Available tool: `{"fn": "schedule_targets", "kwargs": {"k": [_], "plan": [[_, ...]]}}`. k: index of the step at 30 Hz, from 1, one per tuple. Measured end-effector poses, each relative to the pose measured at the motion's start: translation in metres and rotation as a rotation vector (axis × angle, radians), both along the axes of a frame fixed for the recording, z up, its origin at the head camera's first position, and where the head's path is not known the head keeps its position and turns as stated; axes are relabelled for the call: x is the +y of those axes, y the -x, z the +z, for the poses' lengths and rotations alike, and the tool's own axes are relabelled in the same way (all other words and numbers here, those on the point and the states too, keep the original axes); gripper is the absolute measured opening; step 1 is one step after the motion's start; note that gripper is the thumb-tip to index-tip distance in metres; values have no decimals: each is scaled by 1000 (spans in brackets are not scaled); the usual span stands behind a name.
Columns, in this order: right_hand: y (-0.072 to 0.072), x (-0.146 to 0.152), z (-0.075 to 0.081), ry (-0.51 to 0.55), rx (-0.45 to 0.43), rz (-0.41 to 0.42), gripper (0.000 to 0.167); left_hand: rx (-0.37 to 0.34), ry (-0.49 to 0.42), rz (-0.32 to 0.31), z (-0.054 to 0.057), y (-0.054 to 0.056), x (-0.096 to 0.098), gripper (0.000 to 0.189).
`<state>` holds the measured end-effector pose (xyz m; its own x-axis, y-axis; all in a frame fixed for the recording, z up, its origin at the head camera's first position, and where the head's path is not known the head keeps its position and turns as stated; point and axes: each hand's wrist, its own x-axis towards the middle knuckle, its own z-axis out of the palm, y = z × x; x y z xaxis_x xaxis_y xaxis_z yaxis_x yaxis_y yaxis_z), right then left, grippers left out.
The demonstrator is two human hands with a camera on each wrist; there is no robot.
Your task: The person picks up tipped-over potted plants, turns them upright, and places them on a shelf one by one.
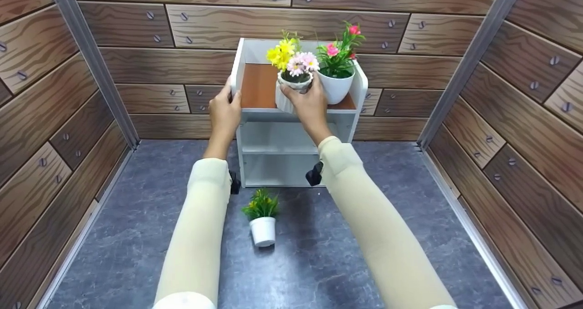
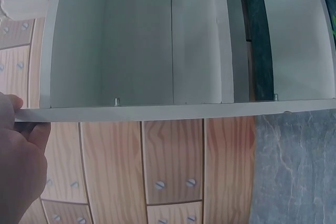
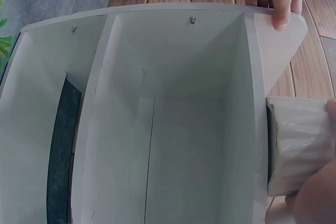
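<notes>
A small white shelf with a brown top board stands against the back wall. My left hand grips the upper edge of its left side panel, thumb inside and fingers outside, as the right wrist view shows too. In my right hand is a textured white flower pot with yellow and pink flowers. The pot's base is close against the front edge of the top board. Beside it on the board, to the right, stands a smooth white pot with red-pink flowers.
On the dark marbled floor, in front of the shelf, a small white potted plant with green leaves sits between my forearms. Wood-patterned walls with grey metal corner posts enclose three sides. Open compartments lie below the top board.
</notes>
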<state>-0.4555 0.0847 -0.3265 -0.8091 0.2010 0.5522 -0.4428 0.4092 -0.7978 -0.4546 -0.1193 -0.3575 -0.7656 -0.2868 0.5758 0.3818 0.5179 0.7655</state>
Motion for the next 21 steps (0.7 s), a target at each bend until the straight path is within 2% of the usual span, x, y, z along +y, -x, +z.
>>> {"fn": "schedule_targets", "kwargs": {"k": [13,21], "plan": [[19,-10,7,-88,-93,-72,79,3,3,1,-2,1,-1,46],[27,-15,10,-94,-148,-120,70,2,2,-1,-2,0,-1,45]]}}
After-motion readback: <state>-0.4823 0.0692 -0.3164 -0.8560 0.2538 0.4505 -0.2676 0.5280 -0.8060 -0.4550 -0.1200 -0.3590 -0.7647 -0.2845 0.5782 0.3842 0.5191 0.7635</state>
